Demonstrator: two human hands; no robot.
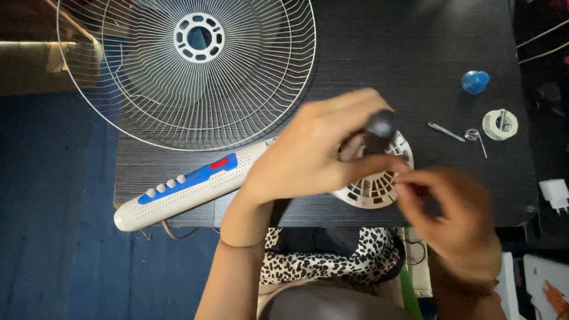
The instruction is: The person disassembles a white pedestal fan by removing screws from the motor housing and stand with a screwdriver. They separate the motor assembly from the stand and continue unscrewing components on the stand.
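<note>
My left hand (314,151) is closed over the top of a white fan motor housing (373,189) with slotted vents, gripping a dark knob-like part (380,131) on it. My right hand (453,222) is blurred, just right of the housing at the table's front edge, fingers pinched together near the vents; whether it holds anything I cannot tell. The housing joins a white fan neck with a blue button panel (186,184) lying across the black table (385,53).
A round wire fan guard (189,71) lies at the table's back left. At the right sit a blue cap (475,81), a white round nut (499,124), a metal clip (446,131) and a small spring (472,135). A white plug adapter (555,194) rests at far right.
</note>
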